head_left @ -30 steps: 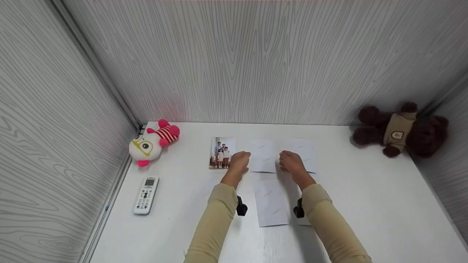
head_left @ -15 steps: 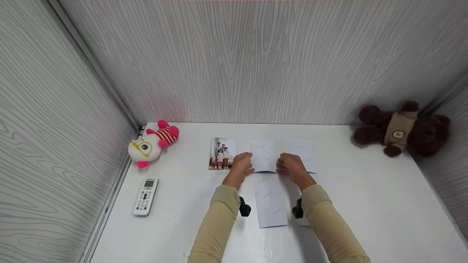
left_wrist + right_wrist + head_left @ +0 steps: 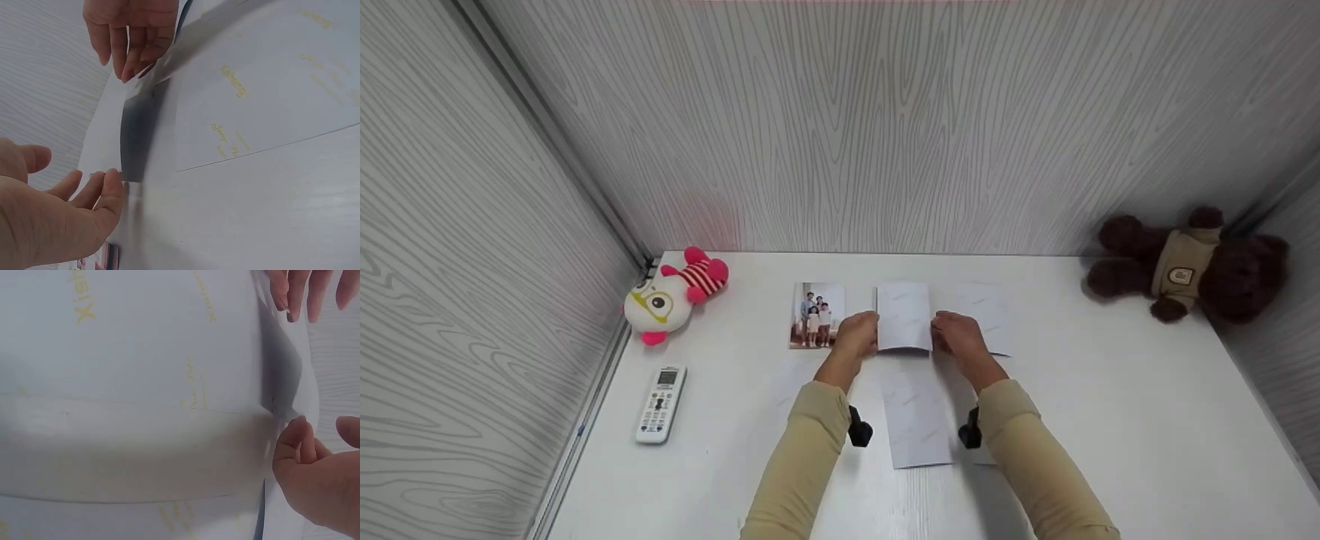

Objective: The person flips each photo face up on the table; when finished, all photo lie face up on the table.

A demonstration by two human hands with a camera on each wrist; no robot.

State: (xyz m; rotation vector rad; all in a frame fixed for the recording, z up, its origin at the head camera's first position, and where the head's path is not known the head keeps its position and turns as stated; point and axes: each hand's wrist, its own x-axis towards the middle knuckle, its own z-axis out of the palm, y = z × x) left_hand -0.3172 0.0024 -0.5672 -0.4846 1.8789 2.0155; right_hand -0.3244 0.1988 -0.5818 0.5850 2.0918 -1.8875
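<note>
Both hands hold a white sheet of photo paper (image 3: pixel 904 315), back side up, by its opposite side edges in the head view. The left hand (image 3: pixel 853 341) grips the left edge, and the right hand (image 3: pixel 960 337) the right edge. Its near edge bows upward, leaving a dark shadow underneath. In the left wrist view, the left hand (image 3: pixel 67 214) has its fingertips at the corner of the raised sheet (image 3: pixel 138 138). The right wrist view shows the right hand (image 3: pixel 320 472) with fingertips at the other corner. Left of the hands lies a family photo (image 3: pixel 816 315), picture up.
Another white sheet (image 3: pixel 986 319) lies just right, and more, including one sheet (image 3: pixel 916 416), lie nearer the body. A remote control (image 3: pixel 661 405) and a pink-and-white plush toy (image 3: pixel 671 292) are at the left. A brown teddy bear (image 3: pixel 1185 266) lies at the back right, by the wall.
Both hands have closed in on the middle sheet from its sides and taken its edges. The sheet's near edge has risen and bowed. The family photo and other sheets stay put.
</note>
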